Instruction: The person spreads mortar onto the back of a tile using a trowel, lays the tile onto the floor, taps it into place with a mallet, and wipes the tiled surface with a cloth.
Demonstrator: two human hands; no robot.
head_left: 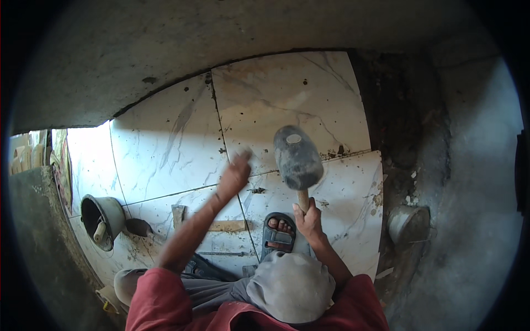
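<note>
My right hand (pixel 310 222) is wrapped around the short wooden handle of a rubber mallet (pixel 298 160). The mallet's black head, dusted grey, is raised over the marbled white floor tiles (pixel 281 83). To the left, my left hand (pixel 236 175) hovers above the tiles near a joint; motion blurs its fingers, and nothing plainly shows in it. Below my left forearm lies a hammer-like tool with a flat metal head (pixel 178 215) and a wooden handle (pixel 227 225), partly covered by the arm.
A dark bucket (pixel 115 212) with a tool handle inside stands at left, beside a trowel (pixel 139 227). A thin metal rod (pixel 221 254) lies near my sandaled foot (pixel 277 234). Another bucket (pixel 409 225) sits along the right wall (pixel 475 182), past the tile edge. Crumbs of mortar dot the tiles.
</note>
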